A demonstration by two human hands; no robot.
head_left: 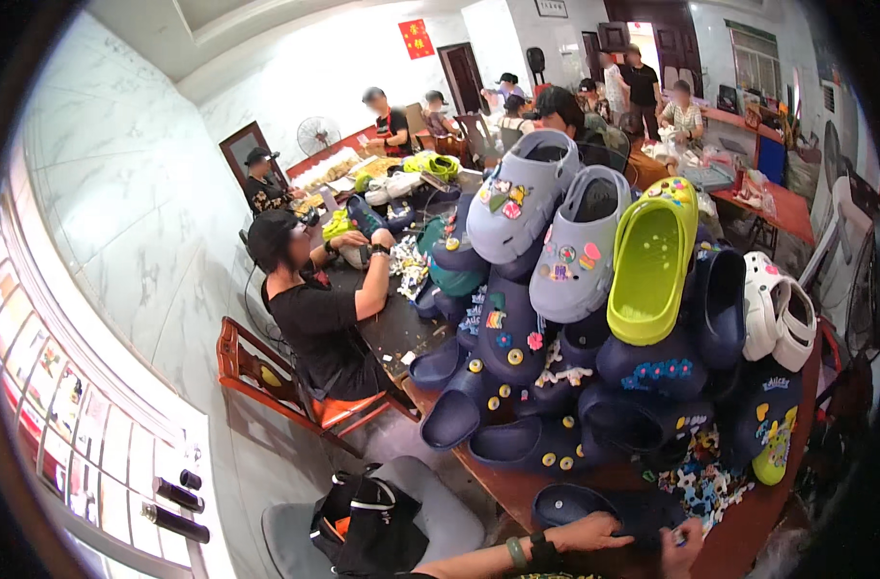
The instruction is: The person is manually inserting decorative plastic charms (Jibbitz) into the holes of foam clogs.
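At the table's near edge lies a navy clog [573, 506], its open heel toward the left. My left hand [590, 533], with a green bangle and a dark band at the wrist, grips the clog's near side. Close by on the right, my right hand [681, 546] has its fingers curled together beside the clog's toe; what they hold, if anything, is too small to make out. Just beyond the hands is a heap of small colourful shoe charms [705, 481]. Several navy clogs [505, 442] with charms are piled behind it.
Two lilac clogs [580, 246], a lime clog [649, 261] and white clogs [780, 314] top the tall pile. A black bag [372, 521] sits on a grey chair [449, 511] at left. A person in black [314, 323] works across the table; others are farther back.
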